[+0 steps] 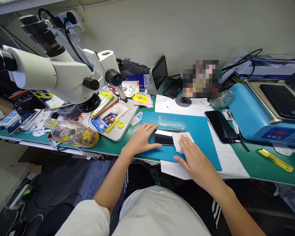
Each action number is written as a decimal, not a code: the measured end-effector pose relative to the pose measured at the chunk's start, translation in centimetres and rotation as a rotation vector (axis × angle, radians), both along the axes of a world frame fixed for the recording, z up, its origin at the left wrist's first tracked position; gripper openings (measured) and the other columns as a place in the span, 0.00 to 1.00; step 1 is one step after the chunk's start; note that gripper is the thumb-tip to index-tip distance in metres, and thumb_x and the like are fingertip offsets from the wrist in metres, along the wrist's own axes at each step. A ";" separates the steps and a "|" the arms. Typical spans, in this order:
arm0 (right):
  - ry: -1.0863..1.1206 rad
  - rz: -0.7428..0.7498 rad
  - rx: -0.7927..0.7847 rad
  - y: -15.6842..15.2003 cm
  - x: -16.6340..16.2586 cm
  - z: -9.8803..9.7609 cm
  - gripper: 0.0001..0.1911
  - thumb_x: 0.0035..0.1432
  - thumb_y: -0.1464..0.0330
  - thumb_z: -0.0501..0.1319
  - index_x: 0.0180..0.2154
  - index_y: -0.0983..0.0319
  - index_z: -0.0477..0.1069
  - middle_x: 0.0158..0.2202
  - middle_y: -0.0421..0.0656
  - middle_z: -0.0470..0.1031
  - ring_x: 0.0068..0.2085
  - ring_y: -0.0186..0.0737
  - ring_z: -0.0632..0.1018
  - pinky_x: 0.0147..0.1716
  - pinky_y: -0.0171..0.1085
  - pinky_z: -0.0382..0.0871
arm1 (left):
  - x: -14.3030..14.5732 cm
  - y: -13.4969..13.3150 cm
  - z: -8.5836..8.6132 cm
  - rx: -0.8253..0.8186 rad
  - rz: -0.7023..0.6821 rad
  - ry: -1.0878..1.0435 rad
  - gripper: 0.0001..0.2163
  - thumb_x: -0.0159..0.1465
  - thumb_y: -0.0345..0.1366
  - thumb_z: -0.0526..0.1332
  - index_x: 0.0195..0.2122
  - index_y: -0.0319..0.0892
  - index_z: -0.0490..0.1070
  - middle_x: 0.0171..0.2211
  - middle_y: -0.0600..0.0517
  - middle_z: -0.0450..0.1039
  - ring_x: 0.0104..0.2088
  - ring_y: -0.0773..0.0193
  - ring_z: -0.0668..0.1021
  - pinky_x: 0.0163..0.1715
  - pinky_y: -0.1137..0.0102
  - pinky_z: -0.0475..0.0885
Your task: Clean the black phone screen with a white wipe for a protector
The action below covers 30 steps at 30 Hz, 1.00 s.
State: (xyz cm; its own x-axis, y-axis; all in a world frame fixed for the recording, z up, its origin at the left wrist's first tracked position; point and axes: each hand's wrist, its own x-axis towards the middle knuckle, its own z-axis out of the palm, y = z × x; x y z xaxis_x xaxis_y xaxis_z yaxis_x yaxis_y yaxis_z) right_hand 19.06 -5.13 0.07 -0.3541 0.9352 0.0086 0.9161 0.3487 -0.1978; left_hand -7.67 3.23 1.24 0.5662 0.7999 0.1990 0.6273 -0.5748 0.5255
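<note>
A phone [163,139] with a dark, glossy screen lies flat on the blue mat [201,131]. My left hand [144,139] is at its left end, thumb and fingers apart around that end; the hand is empty. With the fingers of my right hand [193,155] I press a folded white tissue [177,143] onto the right part of the screen, which it covers. Just behind the phone, a clear thin screen protector [172,122] with a dark outline rests on the mat.
At the left a white microscope [71,75] stands over papers, with a plastic bottle [73,132] nearby. To the right are another phone [221,126], a blue heating machine [263,114] and a yellow utility knife [275,160]. A small display [158,75] stands at the back.
</note>
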 end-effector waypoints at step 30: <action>0.003 0.221 0.095 1.5 -7.3 -0.4 0.51 0.65 0.41 0.47 0.71 0.77 0.50 0.72 0.65 0.51 0.73 0.63 0.54 0.66 0.58 0.59 | -0.6 -0.6 -1.6 -0.036 0.098 -0.071 0.22 0.77 0.45 0.45 0.65 0.41 0.65 0.61 0.46 0.71 0.62 0.52 0.68 0.62 0.55 0.64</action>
